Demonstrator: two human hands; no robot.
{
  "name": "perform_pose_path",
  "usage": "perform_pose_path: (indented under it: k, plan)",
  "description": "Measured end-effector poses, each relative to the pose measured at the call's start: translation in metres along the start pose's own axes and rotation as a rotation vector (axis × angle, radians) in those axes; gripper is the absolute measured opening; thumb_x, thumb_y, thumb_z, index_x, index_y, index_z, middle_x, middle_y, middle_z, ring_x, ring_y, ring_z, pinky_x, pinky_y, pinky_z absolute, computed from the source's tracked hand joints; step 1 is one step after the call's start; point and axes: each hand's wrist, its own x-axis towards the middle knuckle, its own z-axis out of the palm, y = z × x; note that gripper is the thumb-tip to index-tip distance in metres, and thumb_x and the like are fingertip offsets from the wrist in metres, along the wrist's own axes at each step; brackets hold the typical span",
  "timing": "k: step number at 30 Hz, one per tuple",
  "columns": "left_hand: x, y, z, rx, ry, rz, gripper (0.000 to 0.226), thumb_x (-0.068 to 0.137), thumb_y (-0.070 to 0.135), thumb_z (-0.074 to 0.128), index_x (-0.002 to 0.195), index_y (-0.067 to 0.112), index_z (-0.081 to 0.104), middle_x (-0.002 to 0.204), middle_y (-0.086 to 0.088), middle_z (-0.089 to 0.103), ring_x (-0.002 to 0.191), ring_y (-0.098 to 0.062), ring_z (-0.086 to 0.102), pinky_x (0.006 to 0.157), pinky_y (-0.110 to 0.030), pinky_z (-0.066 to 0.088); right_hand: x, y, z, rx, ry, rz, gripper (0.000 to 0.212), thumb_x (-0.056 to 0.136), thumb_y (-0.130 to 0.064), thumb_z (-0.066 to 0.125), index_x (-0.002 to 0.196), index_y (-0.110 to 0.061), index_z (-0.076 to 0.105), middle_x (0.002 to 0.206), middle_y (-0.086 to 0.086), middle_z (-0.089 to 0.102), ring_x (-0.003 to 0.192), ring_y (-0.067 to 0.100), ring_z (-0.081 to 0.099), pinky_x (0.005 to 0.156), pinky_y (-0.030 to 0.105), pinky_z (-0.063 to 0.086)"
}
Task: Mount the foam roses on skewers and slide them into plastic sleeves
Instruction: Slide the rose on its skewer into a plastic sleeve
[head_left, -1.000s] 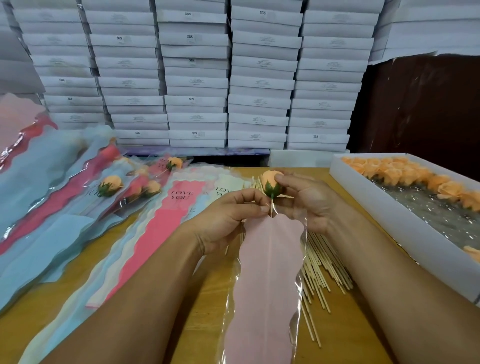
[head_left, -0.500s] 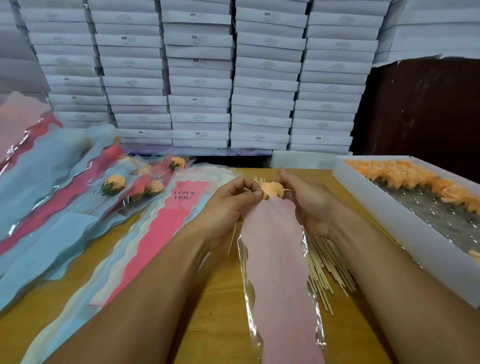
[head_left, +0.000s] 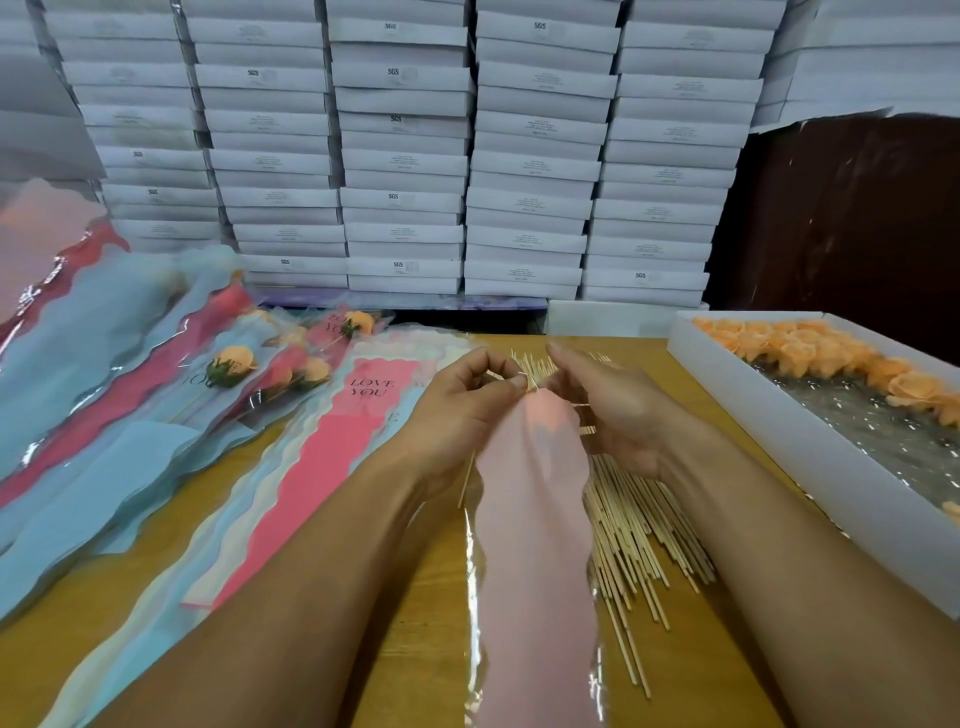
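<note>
A head-worn camera looks down at two bare forearms reaching across a wooden table (head_left: 322, 670). At the centre of the frame, the left hand (head_left: 457, 410) has its fingers curled in a tight grip, thumb and forefinger pinching the top edge of a pale pink plastic sleeve (head_left: 535, 545). The sleeve runs from the hands down to the bottom edge of the frame, with clear shiny margins along both sides. The right hand (head_left: 608, 410) sits just beside the sleeve's top on the right, fingers loosely bent toward the opening; whether its grip has hold of the sleeve cannot be told. An orange glow near the sleeve's top is the foam rose (head_left: 545, 413) showing through the pink film, between the two hands.

Under and to the right of the sleeve lies a loose heap of bamboo skewers (head_left: 634, 540). At the right edge, a long white tray (head_left: 769, 415) holds peach foam roses (head_left: 810, 348) along its far side. On the left, finished sleeved roses (head_left: 234, 364) lie on a spread of blue, red and pink sleeves (head_left: 93, 415); one pink sleeve (head_left: 332, 467) reads "LOVE YOU". Across the upper frame, flat white boxes (head_left: 405, 156) are stacked in tall columns.
</note>
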Motion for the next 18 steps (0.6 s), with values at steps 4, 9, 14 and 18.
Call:
perform_pose_path:
  k: [4, 9, 14, 18]
  plan:
    - [0.001, -0.001, 0.001, 0.029, 0.016, 0.034, 0.008, 0.096, 0.01, 0.062, 0.09, 0.014, 0.062, 0.081, -0.013, 0.049, 0.07, -0.023, 0.047, 0.061, -0.03, 0.04, -0.003, 0.001, 0.001, -0.003, -0.048, -0.002, 0.04, 0.08, -0.056, 0.075, 0.076, -0.017, 0.072, 0.068, -0.003, 0.069, 0.058, 0.013, 0.065, 0.05, 0.029, 0.052]
    - [0.003, -0.003, 0.001, 0.014, 0.11, 0.079, 0.012, 0.096, 0.009, 0.062, 0.086, 0.016, 0.062, 0.086, -0.014, 0.052, 0.08, -0.027, 0.048, 0.071, -0.04, 0.04, -0.005, 0.001, 0.0, 0.044, -0.149, 0.002, 0.073, 0.048, -0.041, 0.091, 0.112, -0.016, 0.067, 0.087, 0.003, 0.077, 0.069, 0.019, 0.071, 0.052, 0.03, 0.054]
    - [0.009, -0.003, -0.006, 0.056, 0.237, 0.108, 0.012, 0.095, 0.007, 0.061, 0.085, 0.014, 0.063, 0.083, -0.007, 0.054, 0.077, -0.021, 0.047, 0.069, -0.032, 0.04, -0.006, 0.0, 0.001, 0.125, -0.223, 0.086, 0.087, 0.059, -0.024, 0.088, 0.135, -0.005, 0.051, 0.102, 0.014, 0.074, 0.072, 0.025, 0.072, 0.05, 0.035, 0.058]
    - [0.018, -0.005, -0.016, 0.09, 0.364, 0.093, 0.018, 0.094, 0.008, 0.061, 0.079, 0.017, 0.062, 0.082, -0.001, 0.058, 0.073, -0.014, 0.05, 0.065, -0.026, 0.041, -0.009, 0.002, 0.002, -0.047, -0.353, 0.155, 0.046, 0.067, -0.027, 0.085, 0.101, 0.003, 0.072, 0.091, 0.017, 0.074, 0.073, 0.027, 0.071, 0.054, 0.034, 0.062]
